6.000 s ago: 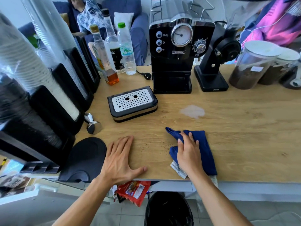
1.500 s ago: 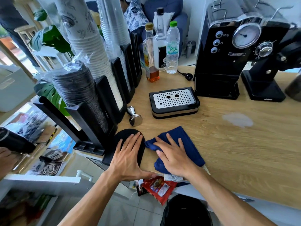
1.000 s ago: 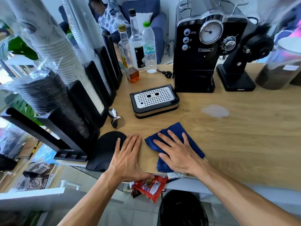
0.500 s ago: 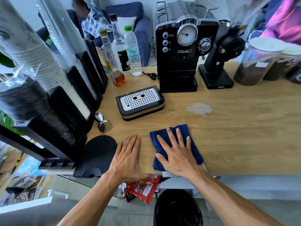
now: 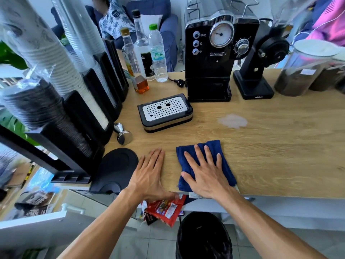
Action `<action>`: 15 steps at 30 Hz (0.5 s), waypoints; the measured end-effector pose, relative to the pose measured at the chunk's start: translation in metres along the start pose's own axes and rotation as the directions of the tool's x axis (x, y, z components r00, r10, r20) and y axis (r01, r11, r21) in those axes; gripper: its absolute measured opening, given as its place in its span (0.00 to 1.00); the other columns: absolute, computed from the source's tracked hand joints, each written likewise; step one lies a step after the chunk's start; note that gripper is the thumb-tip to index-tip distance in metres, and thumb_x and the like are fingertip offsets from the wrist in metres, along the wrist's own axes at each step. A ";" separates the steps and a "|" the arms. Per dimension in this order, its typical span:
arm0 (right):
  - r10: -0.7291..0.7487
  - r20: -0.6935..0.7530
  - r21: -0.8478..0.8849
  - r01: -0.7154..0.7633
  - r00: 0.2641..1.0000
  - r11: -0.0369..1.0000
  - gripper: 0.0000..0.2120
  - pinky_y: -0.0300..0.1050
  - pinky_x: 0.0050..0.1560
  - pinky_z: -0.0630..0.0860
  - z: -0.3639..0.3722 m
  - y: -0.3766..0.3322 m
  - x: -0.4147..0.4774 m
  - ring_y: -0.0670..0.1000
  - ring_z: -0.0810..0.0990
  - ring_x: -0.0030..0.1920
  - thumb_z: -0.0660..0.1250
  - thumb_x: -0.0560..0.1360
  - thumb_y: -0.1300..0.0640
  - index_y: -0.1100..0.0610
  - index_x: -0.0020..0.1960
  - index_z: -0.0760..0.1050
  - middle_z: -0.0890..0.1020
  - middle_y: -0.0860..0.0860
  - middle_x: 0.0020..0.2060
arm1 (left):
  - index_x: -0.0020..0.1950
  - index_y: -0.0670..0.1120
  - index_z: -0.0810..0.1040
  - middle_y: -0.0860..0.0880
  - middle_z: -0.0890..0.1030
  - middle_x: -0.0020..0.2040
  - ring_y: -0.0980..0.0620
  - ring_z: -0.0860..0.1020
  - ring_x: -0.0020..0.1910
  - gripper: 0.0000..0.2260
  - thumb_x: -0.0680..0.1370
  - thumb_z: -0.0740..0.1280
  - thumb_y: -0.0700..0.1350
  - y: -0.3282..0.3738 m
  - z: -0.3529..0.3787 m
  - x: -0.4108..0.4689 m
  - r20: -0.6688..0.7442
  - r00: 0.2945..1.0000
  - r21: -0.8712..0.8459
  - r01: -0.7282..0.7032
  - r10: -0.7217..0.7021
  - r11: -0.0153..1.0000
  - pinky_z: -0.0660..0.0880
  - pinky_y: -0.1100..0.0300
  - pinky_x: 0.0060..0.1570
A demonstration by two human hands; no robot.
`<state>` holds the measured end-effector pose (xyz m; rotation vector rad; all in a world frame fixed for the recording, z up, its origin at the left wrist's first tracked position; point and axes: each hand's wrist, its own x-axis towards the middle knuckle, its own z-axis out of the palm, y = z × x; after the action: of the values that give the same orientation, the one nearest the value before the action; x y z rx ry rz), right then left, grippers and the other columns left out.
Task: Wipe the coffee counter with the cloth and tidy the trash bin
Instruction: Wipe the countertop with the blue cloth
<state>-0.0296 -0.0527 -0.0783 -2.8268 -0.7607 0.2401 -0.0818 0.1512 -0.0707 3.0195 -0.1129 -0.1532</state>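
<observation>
A folded dark blue cloth (image 5: 223, 161) lies near the front edge of the wooden counter (image 5: 280, 150). My right hand (image 5: 205, 171) presses flat on it with fingers spread. My left hand (image 5: 149, 172) rests flat on the bare wood to the cloth's left, fingers straight. A pale wet smear (image 5: 232, 120) marks the counter beyond the cloth. Below the counter edge stands a black-lined trash bin (image 5: 203, 238), with a red snack wrapper (image 5: 166, 210) hanging beside it on the left.
A drip tray (image 5: 165, 112) and metal tamper (image 5: 123, 134) sit behind my hands, a black round mat (image 5: 116, 165) at left. Cup dispensers (image 5: 61, 101) line the left side. Bottles (image 5: 143, 53), espresso machine (image 5: 212, 53), grinder (image 5: 259, 68) and coffee jars (image 5: 302, 71) stand at the back.
My right hand slid the cloth from the counter's left part toward the right and straightened it; fingers now point away from me. My left hand has stayed flat on the counter.
</observation>
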 end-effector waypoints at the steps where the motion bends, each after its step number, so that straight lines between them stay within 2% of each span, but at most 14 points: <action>1: 0.000 0.000 0.027 0.000 1.000 1.000 0.32 0.66 0.68 0.34 -0.001 0.000 0.001 0.58 0.34 0.74 0.43 0.74 0.33 0.44 0.74 0.42 0.40 0.52 0.76 | 0.78 0.45 0.39 0.48 0.42 0.80 0.52 0.40 0.78 0.66 0.53 0.54 0.84 0.000 -0.001 -0.001 0.002 1.000 -0.006 0.007 -0.007 1.000 0.35 0.54 0.74; 5: 0.023 -0.058 0.263 -0.007 0.998 0.965 0.30 0.63 0.71 0.41 -0.011 0.001 -0.001 0.53 0.45 0.75 0.47 0.76 0.37 0.47 0.74 0.51 0.53 0.49 0.76 | 0.78 0.46 0.38 0.48 0.44 0.80 0.51 0.44 0.79 0.64 0.56 0.60 0.81 0.002 -0.006 -0.010 0.005 1.000 -0.043 0.026 -0.026 0.999 0.41 0.55 0.74; 8: 0.025 -0.201 0.400 0.059 0.979 0.915 0.25 0.54 0.70 0.60 -0.023 0.004 -0.010 0.53 0.63 0.71 0.54 0.78 0.44 0.54 0.71 0.62 0.69 0.52 0.70 | 0.78 0.47 0.37 0.48 0.47 0.80 0.49 0.49 0.78 0.62 0.58 0.64 0.78 0.003 -0.010 -0.019 0.019 0.998 -0.041 0.061 -0.060 0.997 0.49 0.51 0.75; 9: 0.033 -0.246 0.429 0.079 0.969 0.900 0.22 0.50 0.65 0.66 -0.026 0.007 -0.016 0.53 0.70 0.66 0.56 0.78 0.46 0.56 0.68 0.67 0.74 0.52 0.65 | 0.78 0.48 0.38 0.48 0.49 0.80 0.48 0.52 0.78 0.61 0.59 0.66 0.76 0.006 -0.012 -0.024 0.018 0.997 -0.042 0.075 -0.074 0.996 0.53 0.50 0.75; 11: 0.033 -0.325 0.452 0.125 0.945 0.883 0.13 0.47 0.47 0.75 -0.033 0.012 -0.031 0.52 0.79 0.50 0.59 0.77 0.51 0.55 0.57 0.74 0.82 0.50 0.48 | 0.79 0.49 0.41 0.47 0.57 0.78 0.45 0.60 0.75 0.56 0.63 0.68 0.70 0.013 -0.013 -0.034 -0.021 0.993 -0.053 0.113 -0.115 0.992 0.61 0.48 0.71; 13: 0.011 -0.391 0.421 0.168 0.920 0.891 0.07 0.45 0.32 0.71 -0.039 0.018 -0.046 0.51 0.76 0.33 0.59 0.77 0.54 0.54 0.45 0.74 0.79 0.48 0.32 | 0.78 0.50 0.52 0.47 0.71 0.70 0.45 0.72 0.65 0.44 0.69 0.69 0.61 0.020 -0.011 -0.044 -0.139 0.979 -0.091 0.140 -0.152 0.986 0.71 0.48 0.60; 15: -0.003 -0.423 0.407 0.193 0.906 0.893 0.10 0.45 0.28 0.67 -0.043 0.026 -0.063 0.51 0.71 0.27 0.60 0.77 0.54 0.54 0.38 0.72 0.75 0.49 0.26 | 0.71 0.53 0.65 0.51 0.78 0.57 0.49 0.79 0.52 0.27 0.73 0.67 0.55 0.031 -0.008 -0.054 -0.264 0.944 -0.168 0.158 -0.199 0.973 0.76 0.52 0.44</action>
<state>-0.0618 -0.1133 -0.0364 -2.2827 -0.6522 -0.1830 -0.1369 0.1258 -0.0537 2.8644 0.1909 0.2403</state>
